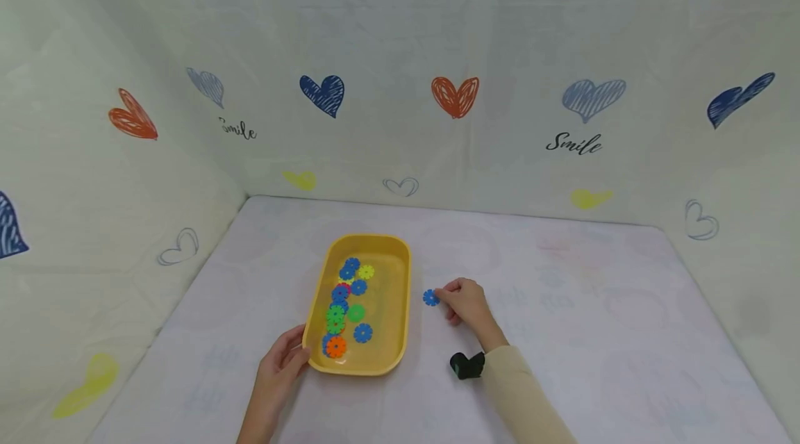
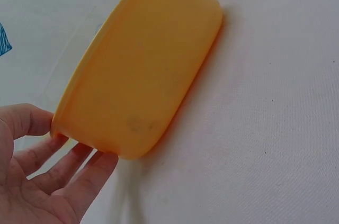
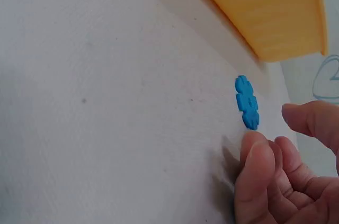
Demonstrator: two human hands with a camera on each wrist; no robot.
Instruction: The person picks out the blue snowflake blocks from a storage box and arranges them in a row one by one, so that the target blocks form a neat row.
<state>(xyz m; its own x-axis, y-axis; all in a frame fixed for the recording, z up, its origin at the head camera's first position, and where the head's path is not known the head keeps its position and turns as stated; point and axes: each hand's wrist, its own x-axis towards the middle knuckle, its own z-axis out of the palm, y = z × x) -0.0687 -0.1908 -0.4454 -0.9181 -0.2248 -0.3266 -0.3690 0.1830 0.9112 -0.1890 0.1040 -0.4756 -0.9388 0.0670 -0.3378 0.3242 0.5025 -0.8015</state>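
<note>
My left hand (image 1: 282, 363) grips the near left corner of a yellow plastic tray (image 1: 396, 354), thumb at the rim and fingers against the outer wall, as the left wrist view (image 2: 58, 181) shows. Inside lie several notched, flower-like plastic discs: blue, green, yellow, one orange disc (image 1: 336, 347) and a partly covered pink one. To the right of the tray, a single blue notched disc (image 1: 430, 298) lies on the white tabletop. My right hand (image 1: 465, 301) has its fingertips at this disc's near edge. In the right wrist view the thumb (image 3: 304, 118) stands apart from the index fingertip beside the blue disc (image 3: 247, 102).
A small dark object (image 1: 467, 365) shows beside the right sleeve (image 1: 521, 392). White sheeting (image 1: 387, 27) printed with hearts and the word "Smile" rises behind the table and along its sides. The tabletop (image 1: 600, 333) extends to the right of the hands.
</note>
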